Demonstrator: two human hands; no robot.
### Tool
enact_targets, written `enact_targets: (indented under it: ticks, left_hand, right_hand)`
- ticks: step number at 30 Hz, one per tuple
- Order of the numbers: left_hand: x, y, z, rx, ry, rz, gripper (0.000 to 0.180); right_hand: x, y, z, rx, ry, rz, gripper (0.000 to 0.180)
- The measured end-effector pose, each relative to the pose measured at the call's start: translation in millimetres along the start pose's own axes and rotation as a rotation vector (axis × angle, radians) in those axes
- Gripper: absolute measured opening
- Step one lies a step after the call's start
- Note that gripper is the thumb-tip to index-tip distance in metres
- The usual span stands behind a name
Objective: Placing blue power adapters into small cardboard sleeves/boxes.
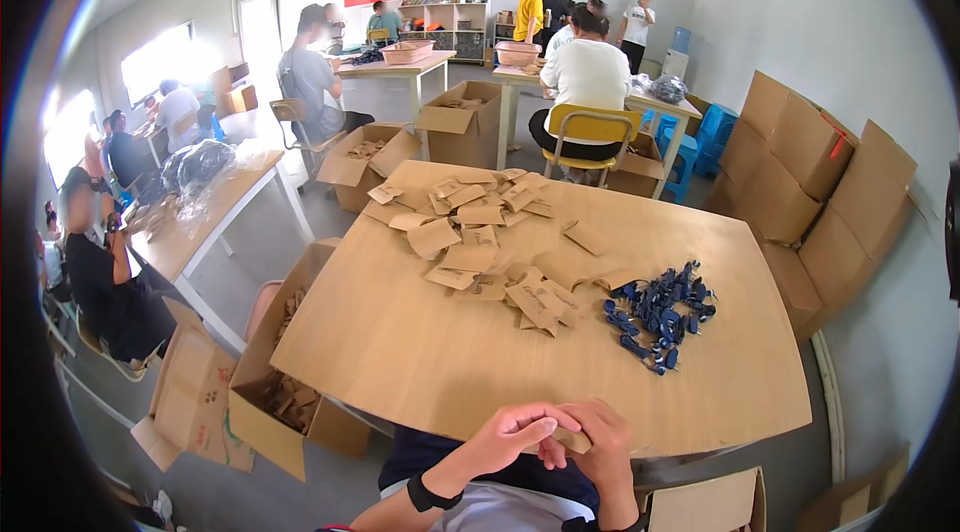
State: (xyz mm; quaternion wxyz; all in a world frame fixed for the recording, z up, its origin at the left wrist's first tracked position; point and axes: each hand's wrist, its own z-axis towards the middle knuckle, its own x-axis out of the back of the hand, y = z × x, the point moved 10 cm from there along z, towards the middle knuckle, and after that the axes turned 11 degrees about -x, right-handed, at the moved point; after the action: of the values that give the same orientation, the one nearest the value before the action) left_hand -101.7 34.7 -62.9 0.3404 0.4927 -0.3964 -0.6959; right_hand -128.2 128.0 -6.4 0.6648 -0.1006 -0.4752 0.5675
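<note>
Small brown card piece point(574, 441) held between two bare hands at the near edge of a wooden table point(370, 352).

The piece is gripped by the curled right hand point(606, 435); the left hand point(520, 428) is bent across toward it, though whether its fingers are closed on the piece cannot be told. Farther back, brown card packets point(478, 237) are heaped loosely, with dark blue items point(665, 312) clustered to their right. Because the piece is held over the lap, it could be dropped off the table if the grip were loosened, or creased by too hard a squeeze. Packets at the far edge could be knocked down by a careless sweep.
</note>
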Motion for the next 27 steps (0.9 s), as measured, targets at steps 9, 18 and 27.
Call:
enact_targets:
  ticks: [9,18,27]
  left_hand:
    - [0.8,0.7,-1.7,0.012,0.026,0.042,0.032]
    - [0.7,-2.8,-2.9,0.026,0.031,-0.038,0.033]
    - [3.9,-4.2,-3.0,0.014,0.067,-0.064,0.033]
  right_hand:
    - [1.3,-0.9,-0.6,0.005,-0.001,-0.01,0.028]
    - [1.5,-0.7,-1.5,0.013,0.003,0.006,0.033]
    - [-1.7,5.3,-4.5,0.026,-0.023,0.003,0.044]
